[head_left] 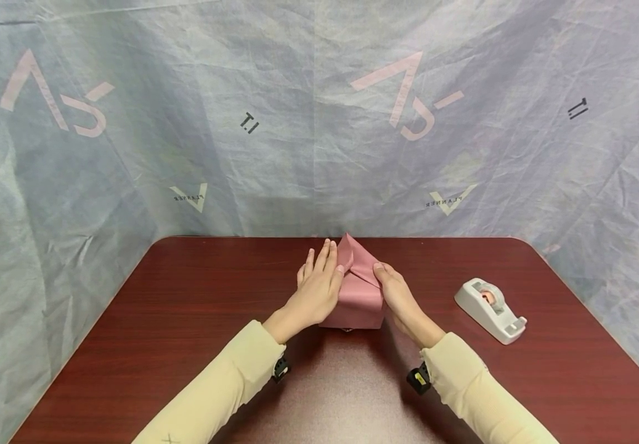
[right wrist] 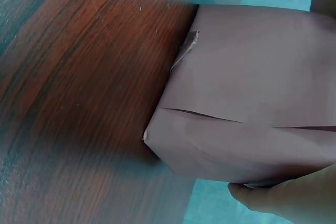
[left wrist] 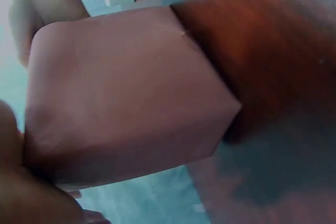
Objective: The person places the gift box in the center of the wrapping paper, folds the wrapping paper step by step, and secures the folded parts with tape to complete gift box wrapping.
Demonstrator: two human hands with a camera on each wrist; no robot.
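A box-shaped pink paper package point(head_left: 355, 305) stands on the table between both hands, its top paper folded and rising to a point at the far side. My left hand point(head_left: 316, 290) lies along its left side with fingers straight, the thumb at the top edge. On the other side, my right hand point(head_left: 397, 296) holds the package, thumb on the folded top paper; its other fingers are mostly hidden. In the right wrist view, the package's side point(right wrist: 252, 66) shows a slit-like seam and a small lifted paper edge. The left wrist view shows a smooth side point(left wrist: 115, 87).
A white tape dispenser point(head_left: 488, 308) with a roll in it sits to the right of the right hand. The dark red wooden table point(head_left: 214, 296) ends at a printed grey cloth point(head_left: 275, 160) hanging behind and at the sides.
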